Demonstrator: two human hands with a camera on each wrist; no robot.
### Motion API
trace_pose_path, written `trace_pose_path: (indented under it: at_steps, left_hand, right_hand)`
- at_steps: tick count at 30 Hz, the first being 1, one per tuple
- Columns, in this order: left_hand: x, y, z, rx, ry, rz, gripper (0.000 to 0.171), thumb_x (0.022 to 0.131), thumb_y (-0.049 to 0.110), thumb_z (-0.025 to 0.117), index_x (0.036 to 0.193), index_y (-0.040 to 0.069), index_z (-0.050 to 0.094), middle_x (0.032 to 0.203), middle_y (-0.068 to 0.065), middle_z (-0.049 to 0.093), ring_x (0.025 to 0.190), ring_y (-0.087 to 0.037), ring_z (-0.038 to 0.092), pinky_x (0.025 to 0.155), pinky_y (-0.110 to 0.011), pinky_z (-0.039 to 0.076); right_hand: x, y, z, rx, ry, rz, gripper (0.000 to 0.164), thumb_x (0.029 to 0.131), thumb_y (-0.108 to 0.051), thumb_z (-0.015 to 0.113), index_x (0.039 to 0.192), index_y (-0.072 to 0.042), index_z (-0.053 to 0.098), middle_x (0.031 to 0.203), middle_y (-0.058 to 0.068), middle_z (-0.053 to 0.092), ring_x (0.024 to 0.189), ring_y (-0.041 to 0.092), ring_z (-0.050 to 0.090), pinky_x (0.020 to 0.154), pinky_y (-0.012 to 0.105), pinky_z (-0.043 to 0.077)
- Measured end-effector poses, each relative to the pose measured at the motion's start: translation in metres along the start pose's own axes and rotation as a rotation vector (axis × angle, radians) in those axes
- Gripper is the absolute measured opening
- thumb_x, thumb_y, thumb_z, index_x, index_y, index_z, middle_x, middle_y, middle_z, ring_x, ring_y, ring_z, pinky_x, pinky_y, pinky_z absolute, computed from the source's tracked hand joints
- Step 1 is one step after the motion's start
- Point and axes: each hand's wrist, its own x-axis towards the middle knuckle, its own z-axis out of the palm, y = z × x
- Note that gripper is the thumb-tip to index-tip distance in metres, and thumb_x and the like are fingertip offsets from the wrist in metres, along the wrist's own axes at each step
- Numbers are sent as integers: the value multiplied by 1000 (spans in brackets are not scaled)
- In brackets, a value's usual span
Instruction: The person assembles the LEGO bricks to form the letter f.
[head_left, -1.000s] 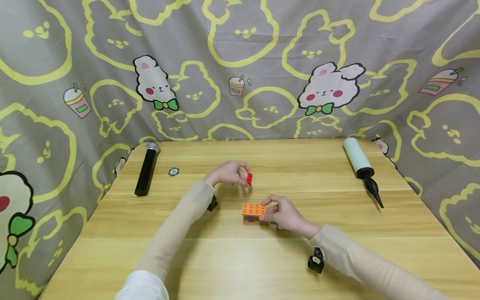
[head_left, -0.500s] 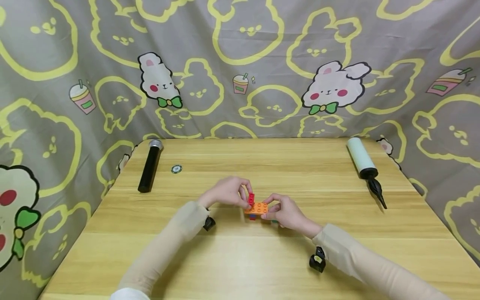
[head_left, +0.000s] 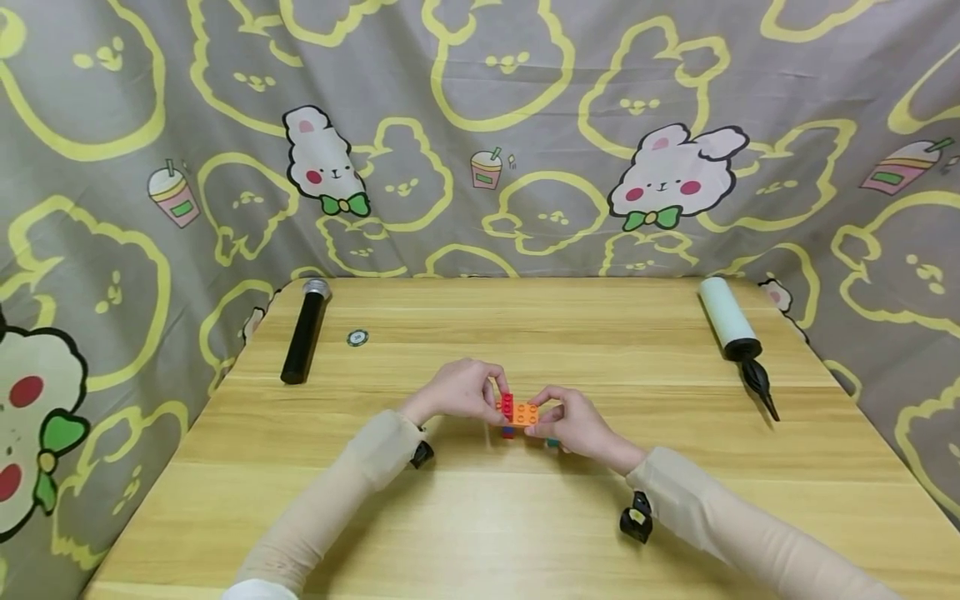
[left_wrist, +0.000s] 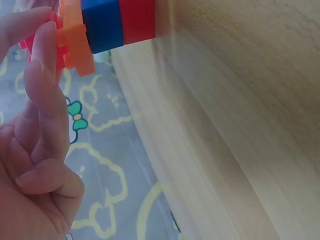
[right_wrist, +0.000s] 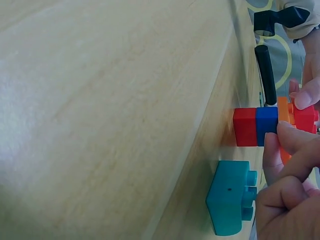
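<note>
At the middle of the table, my left hand (head_left: 465, 390) pinches a red toy building brick (head_left: 507, 406) between thumb and fingertips. That brick sits against the studded top of an orange brick (head_left: 531, 414), near its left end. The right hand (head_left: 576, 427) holds the orange brick by its right end, thumb in front. Below the orange brick, the right wrist view shows a blue brick (right_wrist: 267, 126) and another red brick (right_wrist: 245, 127) at the bottom of the stack. A separate teal brick (right_wrist: 229, 196) stands on the table by the right hand, mostly hidden in the head view.
A black microphone (head_left: 306, 333) lies at the back left, with a round chip (head_left: 357, 337) beside it. A pale hand pump (head_left: 727, 321) with a black nozzle lies at the back right. A patterned curtain (head_left: 420, 92) rises behind the wooden table (head_left: 465, 525).
My left hand has brought its red brick toward me, from behind the stack down onto the orange brick. The right hand stays nearly in place, still holding the orange brick.
</note>
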Motion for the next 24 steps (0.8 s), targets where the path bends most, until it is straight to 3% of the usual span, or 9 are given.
trace_pose_path:
  at_steps: [24]
  left_hand:
    - [-1,-2,4,-9,38,-18,33,71,34,83,94,18,66,62,16,64,55,-3,58,57,-23,41]
  right_hand:
    - [4,-2,-2,-33,-20,-32,34,82,-10,74,112,-2,59,76,6,69,39,7,37,39,20,33]
